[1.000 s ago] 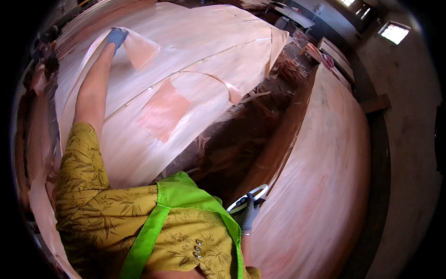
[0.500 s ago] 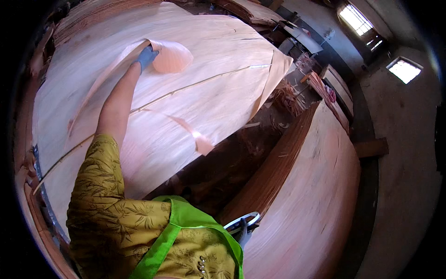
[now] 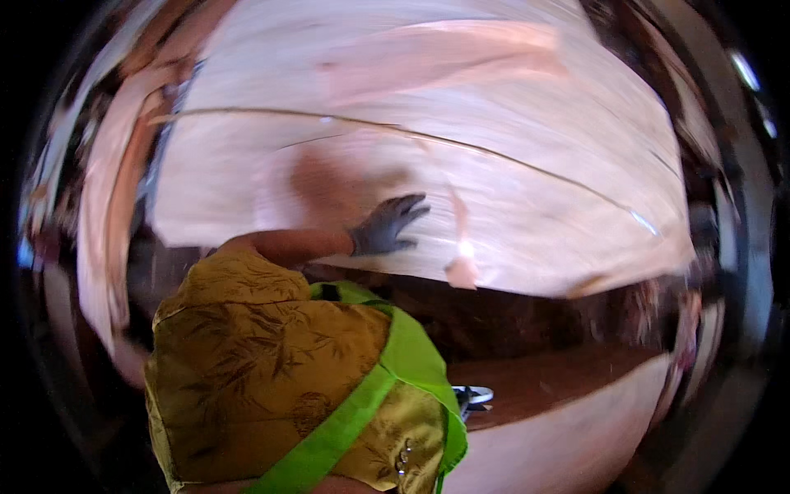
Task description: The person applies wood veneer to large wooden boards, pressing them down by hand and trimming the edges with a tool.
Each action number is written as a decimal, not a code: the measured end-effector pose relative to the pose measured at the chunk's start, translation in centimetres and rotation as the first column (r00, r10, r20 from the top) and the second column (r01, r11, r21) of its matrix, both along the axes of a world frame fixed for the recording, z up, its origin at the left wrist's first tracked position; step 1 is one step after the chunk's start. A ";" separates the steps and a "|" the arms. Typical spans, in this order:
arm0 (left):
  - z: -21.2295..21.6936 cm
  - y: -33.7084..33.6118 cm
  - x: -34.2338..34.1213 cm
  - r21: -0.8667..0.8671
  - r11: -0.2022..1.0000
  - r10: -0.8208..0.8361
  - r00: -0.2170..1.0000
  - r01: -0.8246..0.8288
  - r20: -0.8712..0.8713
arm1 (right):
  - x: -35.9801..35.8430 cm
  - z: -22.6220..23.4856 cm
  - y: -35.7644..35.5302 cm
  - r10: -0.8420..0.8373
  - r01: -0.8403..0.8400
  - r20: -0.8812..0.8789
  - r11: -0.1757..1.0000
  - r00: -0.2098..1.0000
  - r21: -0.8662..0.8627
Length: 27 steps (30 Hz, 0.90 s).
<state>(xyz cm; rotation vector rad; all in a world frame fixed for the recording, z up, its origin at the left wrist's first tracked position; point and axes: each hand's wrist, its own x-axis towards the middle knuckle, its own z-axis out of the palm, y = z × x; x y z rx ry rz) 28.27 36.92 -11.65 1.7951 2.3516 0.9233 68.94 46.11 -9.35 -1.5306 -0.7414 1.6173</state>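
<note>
A large pale veneer sheet (image 3: 527, 189) lies across the stack of sheets (image 3: 576, 436).

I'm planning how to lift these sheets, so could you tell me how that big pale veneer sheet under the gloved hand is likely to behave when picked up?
The veneer sheet looks very thin and wide, so it will probably flop and sag. A long crack line crosses it and its near edge is ragged, so it may well tear. The left hand lies flat on it with fingers spread, which suggests a light, easily shifted sheet.

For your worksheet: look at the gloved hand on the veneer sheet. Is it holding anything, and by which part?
The left hand lies flat with fingers spread near the lower edge of the veneer sheet; no grip shows, though blur leaves it uncertain.
</note>
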 end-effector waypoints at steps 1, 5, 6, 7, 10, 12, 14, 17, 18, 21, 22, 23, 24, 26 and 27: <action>0.1 -4.3 1.1 -0.133 0.990 0.051 0.998 -0.055 -0.032 | -0.6 0.0 1.3 0.065 -0.065 0.008 0.998 0.998 -0.005; 0.0 -14.9 1.6 -0.483 0.804 0.153 0.906 -0.346 -0.395 | -4.2 0.5 5.5 0.270 -0.270 0.023 0.963 0.963 -0.005; -0.1 -16.7 1.3 -0.585 0.711 0.108 0.882 -0.391 -0.459 | -5.0 0.5 6.2 0.312 -0.312 0.020 0.950 0.950 -0.014; -0.3 -17.1 -0.2 -0.544 0.688 0.198 0.845 -0.480 -0.496 | -6.4 0.6 7.3 0.341 -0.341 0.014 0.940 0.940 -0.011; -0.7 -18.2 -2.5 -0.604 0.561 0.373 0.824 -0.566 -0.426 | -8.4 1.3 9.1 0.397 -0.397 0.006 0.918 0.918 0.003; -0.5 -19.5 -2.6 -0.653 0.563 0.389 0.860 -0.506 -0.331 | -8.2 1.9 9.4 0.410 -0.409 -0.023 0.912 0.912 0.035; -0.1 -21.2 -2.4 -0.332 0.873 0.301 0.930 -0.357 -0.209 | -7.2 2.6 9.9 0.393 -0.391 -0.031 0.918 0.919 0.065; -0.4 -23.4 -1.8 -0.396 0.858 0.241 0.936 -0.329 -0.255 | -4.5 3.2 10.6 0.399 -0.388 -0.107 0.915 0.911 0.109; -0.7 -23.7 -2.1 -0.426 0.815 0.309 0.916 -0.393 -0.255 | -3.6 3.2 11.0 0.382 -0.374 -0.109 0.923 0.918 0.090; -0.9 -22.6 -2.7 -0.313 0.803 0.404 0.849 -0.507 -0.340 | 0.7 3.1 13.7 0.330 -0.323 -0.120 0.943 0.936 0.075; -1.0 -21.8 -2.9 -0.381 0.717 0.476 0.809 -0.584 -0.344 | 1.3 2.0 14.2 0.295 -0.299 -0.136 0.954 0.946 -0.007; 0.1 -19.9 -2.9 -0.458 0.576 0.546 0.736 -0.677 -0.401 | 2.7 1.3 15.5 0.306 -0.313 -0.218 0.950 0.927 0.005; 1.1 -18.1 -2.4 -0.392 0.606 0.563 0.722 -0.692 -0.402 | 4.2 0.9 16.7 0.294 -0.300 -0.235 0.954 0.927 0.011; 4.7 -13.2 -2.0 -0.420 0.529 0.524 0.673 -0.738 -0.523 | 7.1 0.4 20.2 0.274 -0.263 -0.149 0.961 0.950 0.089; 7.8 -10.2 -1.5 -0.485 0.454 0.393 0.656 -0.748 -0.644 | 8.7 0.6 22.1 0.193 -0.188 -0.160 0.981 0.968 0.047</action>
